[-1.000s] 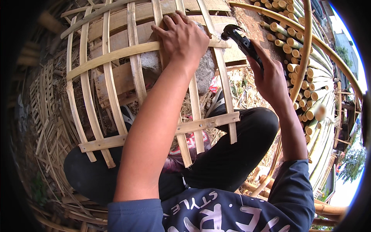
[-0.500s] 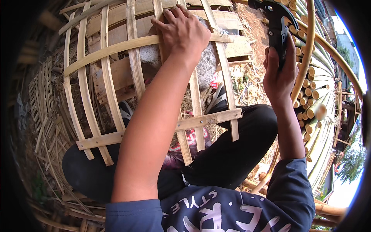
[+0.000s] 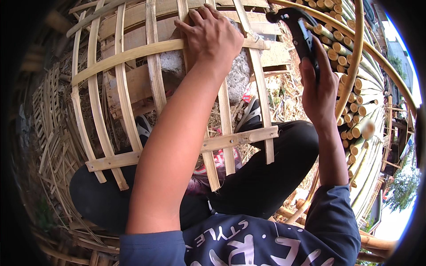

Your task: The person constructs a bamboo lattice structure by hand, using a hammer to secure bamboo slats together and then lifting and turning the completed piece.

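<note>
A lattice of split bamboo slats (image 3: 156, 82), nailed to crosspieces, lies over my legs. My left hand (image 3: 213, 37) presses on it where a slat meets the middle crosspiece, with its fingers curled over the far side; what is under the fingertips is hidden. Beneath that spot a rough grey stone (image 3: 239, 75) backs the slats. My right hand (image 3: 320, 93) is closed round the handle of a black claw hammer (image 3: 306, 37), raised to the right of the lattice and touching nothing else. Nail heads show along the near crosspiece (image 3: 246, 136).
Wooden boards (image 3: 128, 91) lie under the lattice around the stone. Cut bamboo poles (image 3: 359, 95) are stacked at the right, behind a curved bamboo pole (image 3: 355, 57). More woven bamboo strips (image 3: 49, 115) lie at the left. Straw and shavings cover the ground.
My right hand has swung the hammer to the left and turned it, bringing its whole head into view. My left hand and the lattice have barely shifted.
</note>
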### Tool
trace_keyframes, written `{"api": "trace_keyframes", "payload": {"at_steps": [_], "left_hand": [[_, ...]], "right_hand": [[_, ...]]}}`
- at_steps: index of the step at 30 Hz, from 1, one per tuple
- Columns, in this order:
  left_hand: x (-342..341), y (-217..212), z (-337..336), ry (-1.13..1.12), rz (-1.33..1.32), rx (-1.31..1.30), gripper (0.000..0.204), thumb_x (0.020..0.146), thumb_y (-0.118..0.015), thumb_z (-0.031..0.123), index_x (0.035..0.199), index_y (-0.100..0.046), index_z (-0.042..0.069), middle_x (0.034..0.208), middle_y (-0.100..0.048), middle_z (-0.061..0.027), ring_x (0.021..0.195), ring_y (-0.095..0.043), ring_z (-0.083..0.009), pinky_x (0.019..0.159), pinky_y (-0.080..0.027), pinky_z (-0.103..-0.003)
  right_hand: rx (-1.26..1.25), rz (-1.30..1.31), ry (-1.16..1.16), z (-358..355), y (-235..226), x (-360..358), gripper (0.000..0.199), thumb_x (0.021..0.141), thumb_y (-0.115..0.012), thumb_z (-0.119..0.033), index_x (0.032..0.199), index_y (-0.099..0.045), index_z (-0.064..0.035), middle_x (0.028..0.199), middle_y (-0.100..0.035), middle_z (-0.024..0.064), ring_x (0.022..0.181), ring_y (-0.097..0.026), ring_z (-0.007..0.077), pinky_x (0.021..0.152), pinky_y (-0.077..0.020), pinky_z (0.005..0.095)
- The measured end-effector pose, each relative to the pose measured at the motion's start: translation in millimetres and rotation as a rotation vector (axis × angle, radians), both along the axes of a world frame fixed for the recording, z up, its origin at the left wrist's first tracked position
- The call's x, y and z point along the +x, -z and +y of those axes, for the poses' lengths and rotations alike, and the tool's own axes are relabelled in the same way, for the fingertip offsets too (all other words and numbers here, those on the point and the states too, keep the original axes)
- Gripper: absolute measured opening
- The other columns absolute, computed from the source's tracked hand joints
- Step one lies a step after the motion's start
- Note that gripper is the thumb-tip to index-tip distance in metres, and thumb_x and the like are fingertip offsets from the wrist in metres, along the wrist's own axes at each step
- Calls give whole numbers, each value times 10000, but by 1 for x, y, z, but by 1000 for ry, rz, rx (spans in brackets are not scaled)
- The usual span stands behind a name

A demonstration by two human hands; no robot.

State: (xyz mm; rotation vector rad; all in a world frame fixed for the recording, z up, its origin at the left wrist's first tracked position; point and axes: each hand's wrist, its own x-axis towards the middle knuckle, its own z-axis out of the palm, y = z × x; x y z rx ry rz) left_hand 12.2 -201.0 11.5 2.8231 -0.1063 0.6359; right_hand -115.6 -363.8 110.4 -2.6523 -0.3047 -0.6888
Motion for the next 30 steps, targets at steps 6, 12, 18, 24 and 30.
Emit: {"api": "trace_keyframes", "payload": {"at_steps": [6,12,18,24,30], "left_hand": [[4,-3,-1,0,9,10,610,922,-404,263,1406,-443,-106,1408,-515,-242,1324,-460,-396,1109,-255,-722],[3,-1,1,25,4,-3,628,933,-386,266,1432,-406,-115,1414,-513,-246,1322,-455,-403,1108,-256,-721],[7,-3,1,11,25,-13,630,936,-380,256,1453,-382,-105,1439,-492,-251,1359,-423,-413,1111,-249,-722],[7,-1,1,-4,36,27,632,932,-372,259,1456,-377,-94,1460,-474,-244,1351,-435,-416,1118,-243,-725],[3,0,-3,23,18,-10,637,918,-379,234,1446,-377,-123,1465,-461,-255,1339,-444,-420,1112,-245,-726]], "right_hand": [[-282,152,7,-15,8,3,429,1029,-546,-172,1426,-494,-21,875,-698,128,718,-660,88,621,-524,245],[-295,166,-54,-12,6,1,413,983,-600,-117,1368,-510,4,840,-717,150,628,-692,261,578,-513,385],[215,-133,76,-6,-7,1,423,1009,-573,-166,1397,-498,-16,851,-702,183,733,-700,205,584,-506,338],[-72,62,13,-14,-12,-1,440,1025,-560,-194,1434,-496,-46,980,-718,184,796,-694,191,693,-544,338],[-237,145,-77,-27,20,13,429,992,-599,-175,1386,-502,-36,811,-690,233,686,-712,332,615,-516,414]]}}
